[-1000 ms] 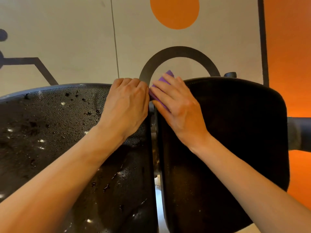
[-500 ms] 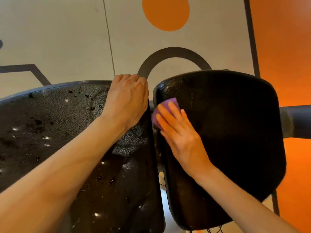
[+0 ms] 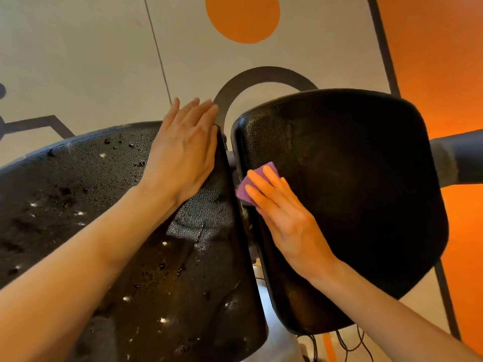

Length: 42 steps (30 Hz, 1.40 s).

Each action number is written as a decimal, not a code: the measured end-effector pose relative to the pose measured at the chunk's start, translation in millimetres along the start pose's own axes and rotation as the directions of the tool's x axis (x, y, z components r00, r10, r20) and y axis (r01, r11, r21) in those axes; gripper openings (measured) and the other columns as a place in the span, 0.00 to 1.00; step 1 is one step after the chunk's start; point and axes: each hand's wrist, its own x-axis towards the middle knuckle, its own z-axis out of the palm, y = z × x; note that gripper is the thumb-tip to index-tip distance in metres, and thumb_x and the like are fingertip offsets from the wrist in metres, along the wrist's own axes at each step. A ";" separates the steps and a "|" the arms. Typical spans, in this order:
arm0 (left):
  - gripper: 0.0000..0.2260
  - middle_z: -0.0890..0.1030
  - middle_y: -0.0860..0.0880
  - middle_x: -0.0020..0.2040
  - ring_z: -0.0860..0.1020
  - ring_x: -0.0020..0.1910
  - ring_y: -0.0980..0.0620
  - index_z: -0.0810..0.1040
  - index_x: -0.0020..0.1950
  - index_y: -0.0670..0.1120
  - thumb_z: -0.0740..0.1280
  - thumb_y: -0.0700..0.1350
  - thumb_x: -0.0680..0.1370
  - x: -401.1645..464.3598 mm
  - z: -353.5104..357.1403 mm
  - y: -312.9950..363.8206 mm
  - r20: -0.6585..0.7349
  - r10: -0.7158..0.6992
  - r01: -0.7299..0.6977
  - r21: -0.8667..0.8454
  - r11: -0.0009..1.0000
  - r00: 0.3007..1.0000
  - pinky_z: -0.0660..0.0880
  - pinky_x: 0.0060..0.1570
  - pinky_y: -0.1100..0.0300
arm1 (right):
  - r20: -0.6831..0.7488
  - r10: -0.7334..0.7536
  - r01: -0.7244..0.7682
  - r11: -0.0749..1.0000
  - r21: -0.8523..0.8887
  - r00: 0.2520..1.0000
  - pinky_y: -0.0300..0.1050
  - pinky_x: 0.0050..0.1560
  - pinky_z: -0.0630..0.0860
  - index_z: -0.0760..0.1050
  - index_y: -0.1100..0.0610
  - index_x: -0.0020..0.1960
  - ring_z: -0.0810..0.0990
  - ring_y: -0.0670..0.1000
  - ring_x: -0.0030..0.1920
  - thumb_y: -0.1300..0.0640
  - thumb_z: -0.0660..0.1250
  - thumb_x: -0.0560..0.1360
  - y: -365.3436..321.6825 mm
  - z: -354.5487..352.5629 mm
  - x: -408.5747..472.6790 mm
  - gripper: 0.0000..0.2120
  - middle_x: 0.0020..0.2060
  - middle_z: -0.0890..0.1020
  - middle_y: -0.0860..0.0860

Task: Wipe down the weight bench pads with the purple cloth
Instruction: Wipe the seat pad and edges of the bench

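A person's right hand [image 3: 285, 218], fingers straight and together, presses a purple cloth [image 3: 251, 182] flat against the inner left edge of the right bench pad [image 3: 352, 199], a black textured cushion filling the centre-right of the frame. Only the cloth's upper and left portions show past the fingertips, beside the narrow gap between the two cushions. The left hand [image 3: 183, 155], open with fingers extended and close together, lies flat on the upper right corner of the left bench pad [image 3: 78, 218], its fingertips reaching past the cushion's top edge toward the wall. That left pad, spreading across the lower left of the frame, is worn and flecked with pale spots and cracked patches. Between the pads, a strip of grey metal frame [image 3: 277, 343] shows at the bottom centre. A grey padded bar [image 3: 460, 160] juts in from the right edge. Behind, the pale wall [image 3: 78, 48] carries an orange circle [image 3: 243, 17] at the top centre and a dark grey arch [image 3: 261, 77] just above the pads, with an orange panel [image 3: 439, 61] at the upper right.
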 end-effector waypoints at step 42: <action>0.26 0.45 0.44 0.80 0.42 0.79 0.49 0.48 0.79 0.41 0.51 0.45 0.83 -143.9 13.2 8.0 0.023 0.024 -0.022 -0.097 0.995 0.999 0.38 0.77 0.57 | -0.167 0.595 -0.505 0.774 0.383 0.786 0.43 0.71 0.67 0.60 0.54 0.75 0.64 0.47 0.74 0.54 0.57 0.81 -104.1 57.4 -35.5 0.23 0.74 0.66 0.51</action>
